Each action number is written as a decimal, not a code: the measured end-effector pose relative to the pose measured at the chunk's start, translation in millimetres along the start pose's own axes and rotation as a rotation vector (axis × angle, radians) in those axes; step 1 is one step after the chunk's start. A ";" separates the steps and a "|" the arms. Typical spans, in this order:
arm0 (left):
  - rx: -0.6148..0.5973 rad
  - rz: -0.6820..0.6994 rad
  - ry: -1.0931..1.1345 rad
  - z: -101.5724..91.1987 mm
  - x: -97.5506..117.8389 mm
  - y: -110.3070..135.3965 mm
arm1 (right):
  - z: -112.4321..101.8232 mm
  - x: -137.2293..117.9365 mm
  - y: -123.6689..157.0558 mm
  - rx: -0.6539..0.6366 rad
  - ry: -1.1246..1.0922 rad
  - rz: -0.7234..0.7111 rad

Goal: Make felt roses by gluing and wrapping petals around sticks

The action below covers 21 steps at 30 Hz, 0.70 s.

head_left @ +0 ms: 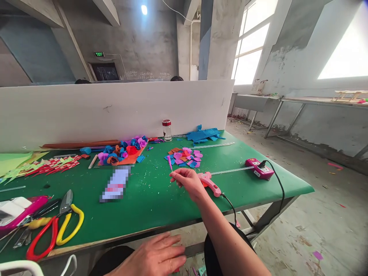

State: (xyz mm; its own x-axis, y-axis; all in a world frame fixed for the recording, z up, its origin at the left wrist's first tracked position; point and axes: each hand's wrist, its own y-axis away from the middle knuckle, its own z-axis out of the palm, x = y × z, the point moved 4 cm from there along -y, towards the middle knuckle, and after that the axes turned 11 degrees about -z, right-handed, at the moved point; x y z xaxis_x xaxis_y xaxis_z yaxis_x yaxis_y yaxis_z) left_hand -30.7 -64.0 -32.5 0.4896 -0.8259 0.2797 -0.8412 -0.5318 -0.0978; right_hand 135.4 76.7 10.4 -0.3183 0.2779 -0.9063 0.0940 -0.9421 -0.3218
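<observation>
My right hand (187, 182) hovers over the green table (149, 199), fingers pinched on a thin pink strip (170, 163) that stands up from the fingertips. Just right of it lies a pink glue gun (209, 183) with a black cord. A pile of pink, blue and orange paper pieces (185, 156) sits just beyond the hand. My left hand (153, 257) rests low at the table's near edge, fingers stretched flat and close together, holding nothing that I can see.
Paper flowers (123, 150) lie on an orange sheet at the back, with a small glass bottle (167, 130) and blue scraps (202, 135) to their right. Red and yellow-handled shears (56, 226) lie at the front left. A pink power strip (259, 168) sits far right. A white partition (115, 111) backs the table.
</observation>
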 end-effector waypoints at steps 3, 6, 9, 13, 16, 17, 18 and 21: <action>0.193 -0.131 -0.013 -24.2 -26.7 -19.0 | 1.1 -10.5 2.3 0.003 0.014 -0.018; 0.247 -0.335 -0.139 -46.5 -76.7 -57.8 | 3.8 -19.3 4.1 0.009 -0.006 -0.050; 0.115 -0.468 -0.204 -47.9 -117.5 -90.4 | 4.0 -23.4 4.7 0.006 -0.024 -0.081; -0.061 -0.327 -0.159 -31.2 -105.0 -88.3 | -3.3 -24.8 3.6 0.014 -0.006 -0.086; -0.124 -0.128 -0.070 -27.7 -56.9 -55.7 | -10.1 -27.5 3.8 0.044 0.022 -0.083; -0.151 -0.089 -0.035 -29.0 -41.1 -43.9 | -11.5 -28.6 4.3 0.048 0.032 -0.082; -0.190 -0.057 -0.003 -30.4 -27.2 -33.7 | -12.4 -29.5 5.0 0.049 0.039 -0.080; -0.168 -0.022 0.091 -38.2 -7.4 -24.5 | -11.9 -29.9 6.7 0.032 0.052 -0.073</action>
State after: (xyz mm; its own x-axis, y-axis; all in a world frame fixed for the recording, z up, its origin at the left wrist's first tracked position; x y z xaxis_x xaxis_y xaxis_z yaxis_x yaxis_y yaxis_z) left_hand -22.5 -37.8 4.3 0.4916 -0.7900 0.3664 -0.8608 -0.5044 0.0676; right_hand 156.7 64.3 32.2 -0.2740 0.3542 -0.8941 0.0417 -0.9245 -0.3790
